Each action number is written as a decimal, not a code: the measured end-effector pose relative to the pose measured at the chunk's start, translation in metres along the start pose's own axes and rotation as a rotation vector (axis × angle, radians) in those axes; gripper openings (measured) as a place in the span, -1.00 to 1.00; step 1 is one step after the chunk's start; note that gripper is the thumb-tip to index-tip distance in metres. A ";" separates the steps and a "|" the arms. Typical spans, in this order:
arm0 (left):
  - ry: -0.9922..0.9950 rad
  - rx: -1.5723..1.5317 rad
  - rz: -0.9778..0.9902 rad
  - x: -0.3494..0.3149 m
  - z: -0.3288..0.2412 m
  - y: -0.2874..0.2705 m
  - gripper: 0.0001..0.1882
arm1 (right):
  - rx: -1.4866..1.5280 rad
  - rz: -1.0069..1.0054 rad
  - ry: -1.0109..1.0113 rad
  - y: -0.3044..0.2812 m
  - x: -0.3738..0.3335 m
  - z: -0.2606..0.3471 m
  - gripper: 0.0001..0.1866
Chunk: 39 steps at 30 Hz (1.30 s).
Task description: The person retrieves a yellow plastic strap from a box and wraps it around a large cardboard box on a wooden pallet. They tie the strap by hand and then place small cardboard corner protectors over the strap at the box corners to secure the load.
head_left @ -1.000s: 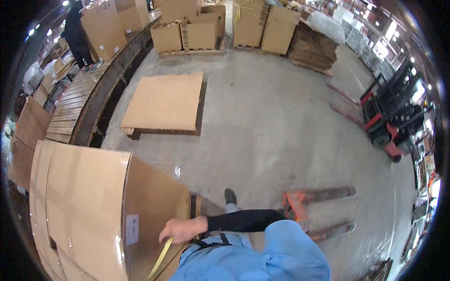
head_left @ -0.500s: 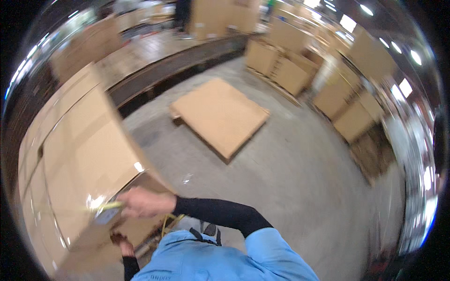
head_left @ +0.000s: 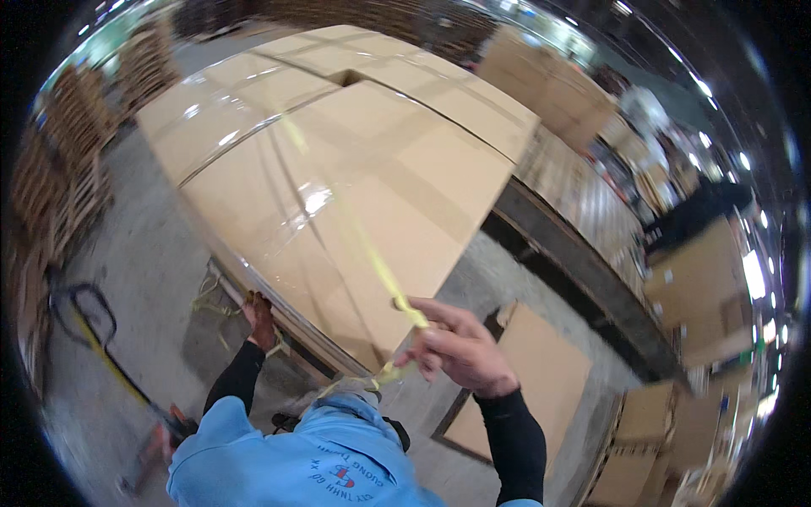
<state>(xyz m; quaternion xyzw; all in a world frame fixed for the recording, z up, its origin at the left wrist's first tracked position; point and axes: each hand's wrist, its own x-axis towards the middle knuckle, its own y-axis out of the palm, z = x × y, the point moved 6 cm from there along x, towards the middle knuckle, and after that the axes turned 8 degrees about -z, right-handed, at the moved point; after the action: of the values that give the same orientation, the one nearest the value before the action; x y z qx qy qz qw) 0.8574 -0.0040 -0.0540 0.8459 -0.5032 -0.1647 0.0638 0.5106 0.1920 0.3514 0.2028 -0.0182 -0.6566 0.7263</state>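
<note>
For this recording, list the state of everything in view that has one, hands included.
Right hand: closed on the yellow strap.
Yellow strap: extending across the cartons.
Left hand: at the cartons' side, grip unclear.
Cartons: closed, taped.
Cardboard sheet: lying flat.
Wooden pallets: stacked.

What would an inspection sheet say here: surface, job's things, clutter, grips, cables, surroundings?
Surface: grey floor, with a flat cardboard sheet low down at right.
Job's things: large taped cartons; yellow strap stretching up in front of them, contact unclear.
Clutter: loose strap loops left of the cartons.
Grips: right grip pinches the yellow strap; left grip at the cartons' near side, hold unclear.
Cables: nothing seen.
Surroundings: wooden pallets and pallet jack left; slatted platform and another person right.
</note>
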 end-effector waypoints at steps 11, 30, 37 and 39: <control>0.099 0.170 -0.250 -0.185 -0.114 0.032 -0.77 | 0.499 0.268 -0.290 -0.171 -0.007 0.203 -0.51; 0.162 0.116 -0.752 -0.429 -0.009 0.173 -0.87 | 0.243 0.364 -0.218 -0.402 0.106 0.298 -0.57; 0.074 0.011 -0.645 -0.373 0.089 0.388 -0.90 | 0.175 0.395 -0.277 -0.475 0.179 0.320 -0.55; 0.058 -0.029 -0.606 -0.349 0.112 0.464 -0.91 | 0.146 0.400 -0.273 -0.506 0.202 0.329 -0.55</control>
<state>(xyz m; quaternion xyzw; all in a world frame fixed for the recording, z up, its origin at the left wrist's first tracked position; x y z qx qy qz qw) 0.2807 0.0821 0.0429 0.9608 -0.2236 -0.1594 0.0381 -0.0368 -0.1197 0.4433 0.1566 -0.2036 -0.5179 0.8160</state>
